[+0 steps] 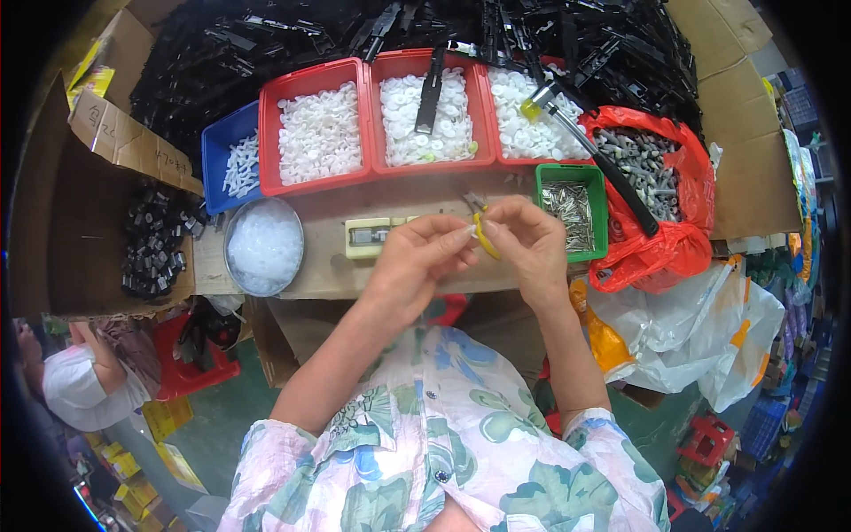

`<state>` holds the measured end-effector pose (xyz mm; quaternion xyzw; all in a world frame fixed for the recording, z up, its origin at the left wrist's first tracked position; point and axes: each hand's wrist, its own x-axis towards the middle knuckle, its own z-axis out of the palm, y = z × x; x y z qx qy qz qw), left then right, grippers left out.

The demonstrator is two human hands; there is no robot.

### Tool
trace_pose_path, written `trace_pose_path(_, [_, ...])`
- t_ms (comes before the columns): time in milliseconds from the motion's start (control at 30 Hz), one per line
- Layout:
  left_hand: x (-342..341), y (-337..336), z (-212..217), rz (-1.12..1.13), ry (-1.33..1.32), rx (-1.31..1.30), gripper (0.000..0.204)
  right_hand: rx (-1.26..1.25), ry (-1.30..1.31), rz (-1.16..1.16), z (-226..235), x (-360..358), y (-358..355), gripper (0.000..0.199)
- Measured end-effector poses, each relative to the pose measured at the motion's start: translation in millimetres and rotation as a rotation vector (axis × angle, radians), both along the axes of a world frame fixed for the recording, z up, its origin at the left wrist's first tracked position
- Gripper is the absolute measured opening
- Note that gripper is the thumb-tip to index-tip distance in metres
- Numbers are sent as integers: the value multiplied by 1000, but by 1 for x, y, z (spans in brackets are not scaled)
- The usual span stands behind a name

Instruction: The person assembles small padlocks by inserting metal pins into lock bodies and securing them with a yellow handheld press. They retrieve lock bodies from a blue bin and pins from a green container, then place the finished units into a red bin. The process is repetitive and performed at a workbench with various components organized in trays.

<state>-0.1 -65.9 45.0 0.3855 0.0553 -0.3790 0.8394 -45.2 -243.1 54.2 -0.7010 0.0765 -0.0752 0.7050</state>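
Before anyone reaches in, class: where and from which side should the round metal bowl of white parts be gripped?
Grip the metal bowl by its bare rim on the near left side, coming from above. Its mouth faces up, heaped with white parts, and the blue bin crowds its far edge.

Both forearms rise from below, the left hand (424,253) and right hand (527,241) meeting fingertip to fingertip, each grip pinched.

Left hand (425,253) and right hand (525,239) pinch yellow-handled pliers (481,226) above the worktable (328,266).
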Motion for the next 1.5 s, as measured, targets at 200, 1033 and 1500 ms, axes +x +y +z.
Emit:
trace_pose_path(200, [-3,10,-1,75,-116,101,18,-487,-314,15,9,1,15,13])
trace_pose_path(1033, [-7,68,-1,228,-953,788,42,-423,-229,208,-7,25,55,11])
trace_pose_path(1500, [-12,82,-25,146,-1678,1170,36,-677,-305,368,-20,51,44,11])
